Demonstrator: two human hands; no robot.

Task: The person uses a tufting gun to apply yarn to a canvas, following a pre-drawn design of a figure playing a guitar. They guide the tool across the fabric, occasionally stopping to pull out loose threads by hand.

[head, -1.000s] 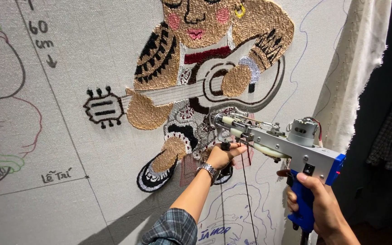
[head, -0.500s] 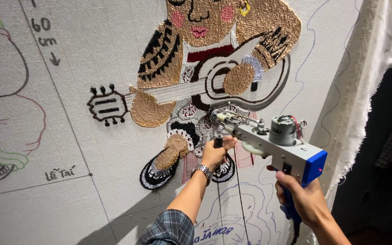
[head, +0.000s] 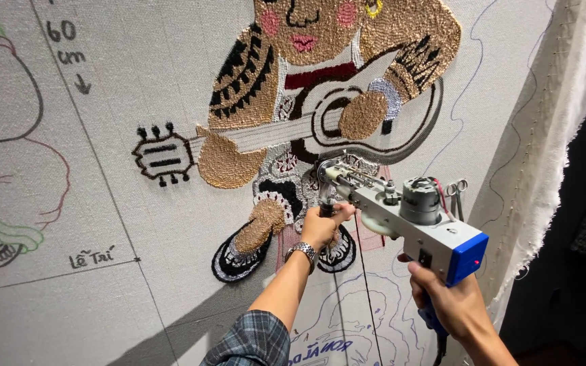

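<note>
A grey and blue tufting gun (head: 412,217) points its needle at a stretched white cloth (head: 144,237). On the cloth is a tufted figure playing a guitar (head: 320,102), in tan, black, white and red yarn. My left hand (head: 323,226), with a metal watch on the wrist, grips the gun's black front handle close to the cloth, below the guitar. My right hand (head: 449,305) grips the blue rear handle at the lower right. A dark yarn strand (head: 364,285) hangs down from the gun.
Pen outlines of other figures and handwritten marks cover the cloth at the left (head: 8,135) and bottom (head: 337,339). The frayed cloth edge (head: 557,156) runs down the right side, with a dark space beyond. Small scissors (head: 457,193) hang behind the gun.
The gun and both hands have shifted a little left and down across the cloth, and the view has moved closer. Both grips are unchanged.
</note>
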